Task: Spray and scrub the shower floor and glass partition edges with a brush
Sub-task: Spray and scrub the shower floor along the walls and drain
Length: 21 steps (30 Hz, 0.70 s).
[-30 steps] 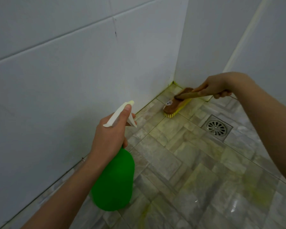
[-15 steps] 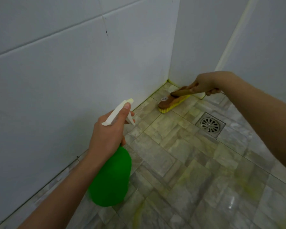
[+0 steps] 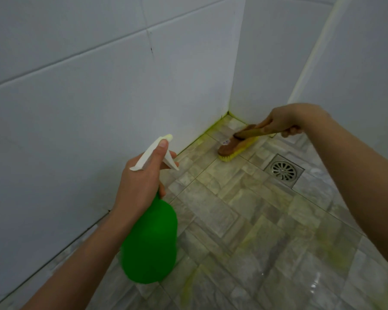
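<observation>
Left hand [image 3: 141, 177]: grips the green spray bottle [image 3: 150, 242] by its white trigger head.
Right hand [image 3: 282, 121]: fingers curled round the brush [image 3: 235, 145] handle.
Brush: bristles on the shower floor [image 3: 244, 220], near the corner, beside the drain [image 3: 283, 170].

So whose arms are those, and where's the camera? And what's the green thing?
Those arms belong to a person, not a machine. The camera sits on the person's head and looks down, so you see what they see. The left hand grips a green spray bottle around its white trigger top. The right hand holds a wooden brush by its handle, and the yellow bristles sit on the tiled shower floor near the corner of the white walls. Yellowish streaks are smeared over the tiles. The round metal thing beside the brush is the drain.
</observation>
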Each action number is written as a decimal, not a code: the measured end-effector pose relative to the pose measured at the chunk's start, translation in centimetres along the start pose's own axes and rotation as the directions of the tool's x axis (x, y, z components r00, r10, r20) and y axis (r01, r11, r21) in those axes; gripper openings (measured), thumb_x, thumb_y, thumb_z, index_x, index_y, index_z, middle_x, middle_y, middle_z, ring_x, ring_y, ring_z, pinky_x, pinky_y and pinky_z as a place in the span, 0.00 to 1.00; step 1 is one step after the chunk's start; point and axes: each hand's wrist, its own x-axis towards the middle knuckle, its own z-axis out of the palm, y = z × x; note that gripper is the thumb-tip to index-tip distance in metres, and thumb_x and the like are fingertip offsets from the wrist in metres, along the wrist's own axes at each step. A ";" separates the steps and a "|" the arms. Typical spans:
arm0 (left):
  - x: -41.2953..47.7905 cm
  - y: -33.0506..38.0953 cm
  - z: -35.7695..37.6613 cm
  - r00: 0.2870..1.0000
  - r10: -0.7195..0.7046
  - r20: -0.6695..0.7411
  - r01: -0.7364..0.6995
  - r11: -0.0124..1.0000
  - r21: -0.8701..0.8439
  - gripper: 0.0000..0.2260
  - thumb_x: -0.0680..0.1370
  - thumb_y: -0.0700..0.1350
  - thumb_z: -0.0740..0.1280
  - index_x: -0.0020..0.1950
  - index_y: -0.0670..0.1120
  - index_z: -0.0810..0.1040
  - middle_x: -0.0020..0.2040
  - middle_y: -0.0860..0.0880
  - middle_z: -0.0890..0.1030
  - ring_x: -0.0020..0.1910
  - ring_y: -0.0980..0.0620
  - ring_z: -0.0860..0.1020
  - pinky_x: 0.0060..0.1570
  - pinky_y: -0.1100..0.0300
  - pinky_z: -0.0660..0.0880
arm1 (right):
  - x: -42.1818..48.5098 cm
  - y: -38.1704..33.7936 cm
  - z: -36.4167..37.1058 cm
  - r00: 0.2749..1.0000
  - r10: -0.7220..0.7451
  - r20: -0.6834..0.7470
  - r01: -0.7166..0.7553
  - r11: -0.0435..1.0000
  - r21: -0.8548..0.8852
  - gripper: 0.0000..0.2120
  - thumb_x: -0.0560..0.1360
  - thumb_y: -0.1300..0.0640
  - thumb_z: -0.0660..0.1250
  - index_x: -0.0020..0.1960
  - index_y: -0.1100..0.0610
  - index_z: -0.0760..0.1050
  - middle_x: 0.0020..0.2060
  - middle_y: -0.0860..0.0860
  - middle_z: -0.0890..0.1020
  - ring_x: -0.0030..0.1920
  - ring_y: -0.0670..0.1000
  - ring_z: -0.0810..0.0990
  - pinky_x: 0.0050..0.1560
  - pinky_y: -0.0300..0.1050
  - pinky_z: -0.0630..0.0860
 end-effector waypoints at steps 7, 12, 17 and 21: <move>0.1 -0.4 -1.6 1.000 -0.005 -0.016 0.005 0.999 0.033 0.15 0.81 0.65 0.61 0.41 0.66 0.85 0.45 0.55 0.88 0.29 0.38 0.79 0.30 0.55 0.75 | 3.6 -3.1 3.4 0.959 -0.180 -0.219 0.178 0.984 -0.030 0.19 0.81 0.45 0.53 0.71 0.43 0.67 0.37 0.53 0.76 0.34 0.53 0.75 0.34 0.40 0.69; 0.5 -0.9 -2.6 0.999 -0.003 -0.040 0.003 1.000 0.019 0.14 0.77 0.68 0.61 0.41 0.68 0.84 0.47 0.55 0.88 0.44 0.33 0.84 0.30 0.55 0.75 | 3.1 -1.6 3.4 0.974 -0.213 -0.074 0.214 0.977 0.015 0.12 0.80 0.44 0.57 0.61 0.31 0.65 0.30 0.53 0.75 0.24 0.49 0.69 0.27 0.39 0.67; 0.8 -0.6 -2.7 0.998 0.017 -0.058 -0.016 1.000 0.011 0.14 0.82 0.62 0.61 0.41 0.69 0.84 0.47 0.55 0.88 0.44 0.29 0.83 0.30 0.55 0.74 | 5.9 -2.0 6.9 0.914 -0.166 -0.370 0.168 0.985 -0.027 0.19 0.81 0.49 0.56 0.70 0.50 0.69 0.40 0.56 0.75 0.39 0.55 0.73 0.42 0.44 0.68; 0.9 -0.7 -2.5 0.998 0.010 -0.063 -0.011 1.000 -0.013 0.13 0.77 0.65 0.61 0.41 0.69 0.84 0.47 0.55 0.88 0.45 0.29 0.83 0.31 0.54 0.74 | 2.8 -2.7 10.8 0.855 -0.387 -0.346 0.399 0.916 -0.038 0.20 0.81 0.51 0.56 0.72 0.40 0.62 0.32 0.48 0.74 0.31 0.48 0.72 0.35 0.43 0.66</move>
